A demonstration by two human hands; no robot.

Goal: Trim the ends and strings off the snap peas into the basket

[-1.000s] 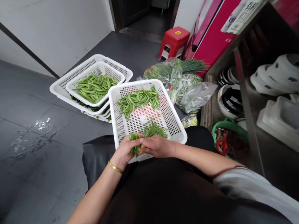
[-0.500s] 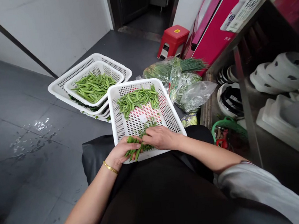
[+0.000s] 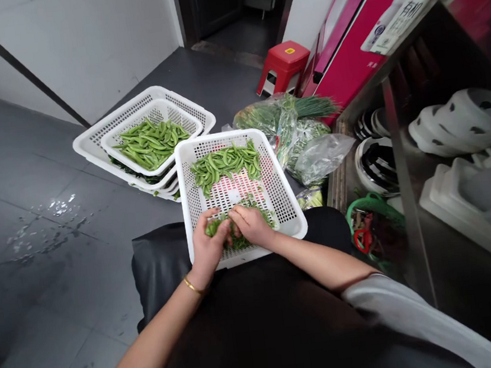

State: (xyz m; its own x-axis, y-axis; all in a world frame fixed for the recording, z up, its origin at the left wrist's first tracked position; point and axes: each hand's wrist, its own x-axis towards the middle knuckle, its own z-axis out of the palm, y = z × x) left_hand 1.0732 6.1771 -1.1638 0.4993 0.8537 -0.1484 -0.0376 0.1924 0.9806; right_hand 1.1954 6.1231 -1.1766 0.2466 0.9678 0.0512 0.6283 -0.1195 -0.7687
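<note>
A white perforated basket [image 3: 286, 203] rests on my lap, over a black apron. A pile of green pea pods [image 3: 225, 164] lies at its far end and a heap of thin green trimmings [image 3: 261, 209] at its near end. My left hand [image 3: 208, 245], with a gold bracelet at the wrist, is closed around a small bunch of pods [image 3: 213, 228] over the near part of the basket. My right hand [image 3: 250, 225] is right beside it, fingers pinched at the same pods.
A stack of white baskets [image 3: 92, 144] with more pea pods [image 3: 151, 142] stands on the grey tiled floor to the left. Bagged greens [image 3: 306, 134] lie to the right, a red stool [image 3: 282, 66] behind them. A steel shelf with white tubs [image 3: 461, 121] is at the right. Wet patch [image 3: 48, 223] on the floor.
Both hands have moved forward from the basket's near rim to over its near end. The left hand still holds the pods, and the right hand has come back against them.
</note>
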